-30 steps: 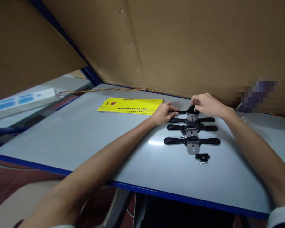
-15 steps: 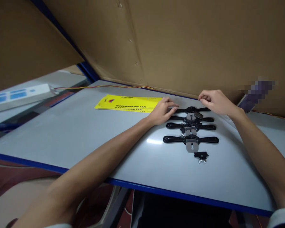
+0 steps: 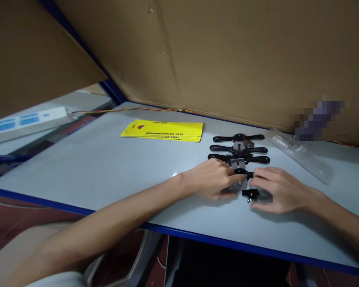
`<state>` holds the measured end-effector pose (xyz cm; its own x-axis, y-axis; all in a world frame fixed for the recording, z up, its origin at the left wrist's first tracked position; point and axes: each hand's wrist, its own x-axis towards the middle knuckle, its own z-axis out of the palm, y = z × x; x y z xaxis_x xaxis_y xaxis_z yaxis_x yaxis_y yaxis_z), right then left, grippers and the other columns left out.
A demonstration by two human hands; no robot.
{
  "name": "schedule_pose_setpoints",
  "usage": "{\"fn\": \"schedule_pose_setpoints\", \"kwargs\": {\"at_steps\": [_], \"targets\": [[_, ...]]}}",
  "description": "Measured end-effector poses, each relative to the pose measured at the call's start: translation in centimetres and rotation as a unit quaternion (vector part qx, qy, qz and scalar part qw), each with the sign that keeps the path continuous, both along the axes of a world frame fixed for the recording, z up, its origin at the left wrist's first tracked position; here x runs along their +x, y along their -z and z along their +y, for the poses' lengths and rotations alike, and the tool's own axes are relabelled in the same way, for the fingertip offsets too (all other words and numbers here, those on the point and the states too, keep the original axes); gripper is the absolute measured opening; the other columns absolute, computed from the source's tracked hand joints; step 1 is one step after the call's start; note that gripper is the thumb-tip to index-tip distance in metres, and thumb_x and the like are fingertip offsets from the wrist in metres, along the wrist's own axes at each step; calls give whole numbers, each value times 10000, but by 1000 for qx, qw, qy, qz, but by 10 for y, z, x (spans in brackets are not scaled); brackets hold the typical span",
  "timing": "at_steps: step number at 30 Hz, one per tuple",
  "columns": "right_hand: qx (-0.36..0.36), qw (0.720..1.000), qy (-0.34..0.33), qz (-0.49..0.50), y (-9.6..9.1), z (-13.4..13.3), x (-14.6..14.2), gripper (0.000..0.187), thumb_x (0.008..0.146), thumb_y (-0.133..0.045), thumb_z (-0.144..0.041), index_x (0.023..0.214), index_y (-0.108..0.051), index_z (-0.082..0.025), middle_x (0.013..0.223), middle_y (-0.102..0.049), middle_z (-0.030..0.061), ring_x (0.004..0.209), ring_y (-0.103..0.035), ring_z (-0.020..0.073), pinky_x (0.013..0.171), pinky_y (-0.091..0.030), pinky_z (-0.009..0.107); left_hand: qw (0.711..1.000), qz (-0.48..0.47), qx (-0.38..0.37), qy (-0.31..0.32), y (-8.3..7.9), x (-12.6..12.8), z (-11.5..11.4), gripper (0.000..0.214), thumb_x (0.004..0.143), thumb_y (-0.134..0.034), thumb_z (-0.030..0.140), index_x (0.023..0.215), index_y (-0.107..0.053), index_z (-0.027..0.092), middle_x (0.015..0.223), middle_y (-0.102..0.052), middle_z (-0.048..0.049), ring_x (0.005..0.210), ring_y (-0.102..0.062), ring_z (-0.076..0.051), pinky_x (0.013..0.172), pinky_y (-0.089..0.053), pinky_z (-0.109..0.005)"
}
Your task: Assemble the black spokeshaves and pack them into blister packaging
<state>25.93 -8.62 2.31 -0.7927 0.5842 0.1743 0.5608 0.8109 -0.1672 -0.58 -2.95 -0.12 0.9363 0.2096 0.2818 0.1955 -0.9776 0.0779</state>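
Note:
Several black spokeshaves lie in a column on the table, including a far one (image 3: 238, 138). The nearest spokeshave (image 3: 241, 171) is partly hidden by my hands. My left hand (image 3: 217, 179) covers its left handle, index finger reaching to the grey slotted blade (image 3: 239, 184), thumb apart below. My right hand (image 3: 277, 189) is over its right handle, with thumb and fingers apart. Between my hands lies a small black cap (image 3: 250, 194) with a wing screw, close to my right fingertips. A grey blade (image 3: 237, 163) shows in front of the third spokeshave.
Yellow printed cards (image 3: 164, 130) lie stacked at the back of the table (image 3: 107, 167). A clear plastic package (image 3: 300, 155) lies at the right. A white power strip (image 3: 30, 121) is at the far left. Cardboard (image 3: 227, 59) walls the back, with a twisted cable along it.
Both hands have come toward me from the far spokeshaves to the nearest one. My right hand has left the plastic package's area, so the package now shows fully.

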Motion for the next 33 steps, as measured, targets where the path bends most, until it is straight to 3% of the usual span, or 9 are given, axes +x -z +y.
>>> {"fn": "schedule_pose_setpoints", "kwargs": {"at_steps": [2,6,11,13,16,20,25,30,33], "targets": [[62,998,-18,6,12,-11,0,188,987,-643,-380,937,-719,-216,843,-734,61,693,-625,193,678,-500,354,1000,-3,20,-1,4,1,0,343,1025,-550,421,1205,-717,182,771,-719,-70,608,-632,-194,551,-437,-342],[132,989,10,64,29,-15,-1,218,1053,-545,-257,957,-734,-204,749,-739,40,617,-626,170,628,-510,342,998,-35,51,12,7,4,3,300,1065,-476,295,1002,-751,193,787,-723,-67,690,-655,-183,603,-466,-328],[168,978,19,121,30,-14,-1,188,1056,-560,-248,997,-730,-195,770,-751,70,655,-680,191,583,-556,341,988,-104,-76,-90,8,6,10,406,1085,-404,295,897,-749,192,827,-709,-77,735,-647,-165,661,-505,-310],[165,976,11,139,30,-14,-1,147,1044,-587,-241,1036,-730,-207,839,-778,80,727,-720,204,630,-604,353,983,-98,-100,-119,11,6,12,393,1080,-422,329,952,-762,179,864,-714,-87,777,-663,-180,676,-515,-315],[145,973,0,177,33,-16,1,171,1016,-633,-189,1164,-717,-208,920,-806,87,827,-766,213,698,-648,356,982,-75,-81,-150,15,6,14,357,1043,-499,369,1201,-739,158,950,-731,-104,839,-690,-214,669,-516,-327],[99,964,52,240,37,-15,1,252,1009,-634,-153,1240,-687,-240,1013,-823,65,864,-785,192,737,-658,328,986,-54,-47,-152,15,4,12,473,1012,-526,471,1337,-671,159,1033,-744,-111,887,-708,-235,683,-523,-337],[12,947,139,288,27,-2,-7,237,966,-581,-91,1141,-695,-203,929,-798,23,723,-734,144,675,-609,280,990,11,-9,-139,11,0,11,567,977,-533,566,1323,-661,135,967,-760,-107,774,-707,-242,655,-508,-361],[12,974,82,209,13,15,-20,267,959,-476,-61,824,-656,-205,799,-707,22,730,-659,158,680,-537,294,990,29,-16,-138,11,2,12,544,991,-523,561,1325,-648,149,937,-778,-101,724,-711,-237,616,-468,-360],[33,981,80,175,14,20,-25,277,950,-462,-62,771,-620,-204,767,-655,31,720,-612,169,693,-514,306,990,27,-14,-135,12,3,13,562,1001,-499,587,1314,-654,147,885,-772,-92,724,-717,-247,614,-463,-367]]}}
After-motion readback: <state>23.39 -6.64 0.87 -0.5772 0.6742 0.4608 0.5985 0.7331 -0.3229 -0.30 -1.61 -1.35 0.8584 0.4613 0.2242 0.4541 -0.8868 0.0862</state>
